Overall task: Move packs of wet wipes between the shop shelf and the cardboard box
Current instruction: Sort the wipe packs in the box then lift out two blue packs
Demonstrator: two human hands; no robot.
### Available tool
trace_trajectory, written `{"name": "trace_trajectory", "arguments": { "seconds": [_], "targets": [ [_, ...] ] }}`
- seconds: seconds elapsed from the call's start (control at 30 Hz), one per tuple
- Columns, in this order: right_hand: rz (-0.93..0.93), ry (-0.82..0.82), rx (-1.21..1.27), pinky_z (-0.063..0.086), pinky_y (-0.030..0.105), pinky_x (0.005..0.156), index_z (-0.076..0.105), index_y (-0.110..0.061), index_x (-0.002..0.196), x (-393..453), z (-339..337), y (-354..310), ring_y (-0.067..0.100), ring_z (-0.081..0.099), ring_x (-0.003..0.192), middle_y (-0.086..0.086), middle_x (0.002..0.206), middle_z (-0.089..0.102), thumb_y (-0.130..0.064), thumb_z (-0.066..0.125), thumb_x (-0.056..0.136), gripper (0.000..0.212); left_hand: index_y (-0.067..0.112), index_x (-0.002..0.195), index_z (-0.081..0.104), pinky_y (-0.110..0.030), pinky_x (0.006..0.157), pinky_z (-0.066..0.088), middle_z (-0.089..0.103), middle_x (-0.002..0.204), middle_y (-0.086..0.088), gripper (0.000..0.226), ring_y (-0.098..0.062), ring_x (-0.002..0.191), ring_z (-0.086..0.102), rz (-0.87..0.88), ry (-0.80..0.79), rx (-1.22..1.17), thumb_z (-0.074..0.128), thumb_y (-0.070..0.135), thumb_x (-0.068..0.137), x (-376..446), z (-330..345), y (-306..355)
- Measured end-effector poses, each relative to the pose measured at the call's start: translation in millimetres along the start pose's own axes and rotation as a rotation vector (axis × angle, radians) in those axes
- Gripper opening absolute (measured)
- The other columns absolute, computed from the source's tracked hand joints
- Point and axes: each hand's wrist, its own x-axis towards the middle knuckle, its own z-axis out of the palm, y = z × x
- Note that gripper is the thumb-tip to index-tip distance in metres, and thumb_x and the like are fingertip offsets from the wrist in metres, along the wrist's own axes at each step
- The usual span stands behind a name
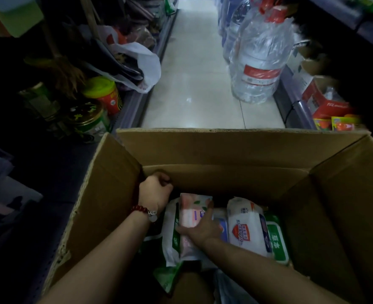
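Observation:
An open cardboard box [236,150] fills the lower half of the view, with several packs of wet wipes lying inside. My right hand [199,229] is down in the box and grips a pink pack of wipes [192,210] that lies on top of a white and green pack [171,233]. A white pack with a red shield label [245,229] lies just to the right, over a green pack [276,242]. My left hand [154,190], with a red bead bracelet on the wrist, is curled at the box's far left inner corner; what it holds is hidden.
Dark shelves run along the left with tins [91,121] and a red jar with a green lid [106,95]. A white plastic bag [137,62] hangs there. Large wrapped water bottles [258,62] stand on the tiled aisle floor [192,88]. Boxed goods [325,102] sit low on the right.

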Motion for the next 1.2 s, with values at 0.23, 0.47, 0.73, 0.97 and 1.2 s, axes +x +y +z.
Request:
{"name": "trace_trajectory", "arguments": {
  "seconds": [0.23, 0.47, 0.73, 0.97, 1.2],
  "targets": [
    [-0.117, 0.015, -0.106, 0.043, 0.044, 0.104, -0.003, -0.032, 0.152, -4, -31, 1, 0.037, 0.043, 0.129, 0.016, 0.148, 0.034, -0.052, 0.077, 0.063, 0.121, 0.011, 0.115, 0.063, -0.024, 0.075, 0.046, 0.067, 0.105, -0.008, 0.027, -0.014, 0.084, 0.058, -0.002, -0.060, 0.004, 0.060, 0.009, 0.089, 2, 5, 4],
    [-0.125, 0.221, -0.169, 0.044, 0.046, 0.103, -0.003, -0.034, 0.153, -38, -118, 26, 0.037, 0.044, 0.127, 0.017, 0.144, 0.034, -0.053, 0.077, 0.069, 0.118, 0.012, 0.117, 0.061, -0.030, 0.085, 0.050, 0.067, 0.109, -0.010, 0.029, -0.023, 0.102, 0.062, 0.003, -0.106, 0.016, 0.060, 0.009, 0.088, 2, 4, 12],
    [0.025, 0.274, -0.211, 0.048, 0.052, 0.097, -0.013, -0.034, 0.152, -35, -147, 59, 0.042, 0.047, 0.118, 0.022, 0.140, 0.029, -0.051, 0.076, 0.073, 0.120, 0.012, 0.116, 0.061, -0.033, 0.086, 0.051, 0.066, 0.109, -0.011, 0.028, -0.026, 0.103, 0.062, -0.028, -0.125, 0.043, 0.062, 0.012, 0.088, 1, 1, 8],
    [0.005, 0.245, -0.153, 0.053, 0.046, 0.092, -0.010, -0.034, 0.152, -31, -153, 62, 0.038, 0.052, 0.112, 0.022, 0.140, 0.030, -0.038, 0.082, 0.072, 0.122, 0.007, 0.090, 0.060, -0.034, 0.083, 0.051, 0.057, 0.114, -0.016, 0.026, -0.028, 0.097, 0.059, -0.098, -0.299, 0.385, 0.062, 0.033, 0.087, 2, 6, -26],
    [-0.011, 0.234, -0.144, 0.051, 0.043, 0.090, -0.011, -0.034, 0.152, -30, -153, 64, 0.039, 0.048, 0.115, 0.023, 0.142, 0.026, -0.036, 0.081, 0.074, 0.121, 0.020, 0.147, 0.025, -0.041, 0.110, 0.029, 0.032, 0.152, -0.010, 0.076, -0.037, 0.136, 0.028, -0.019, -0.578, 0.809, 0.052, 0.057, 0.086, -14, 31, -52]
  ]
}}
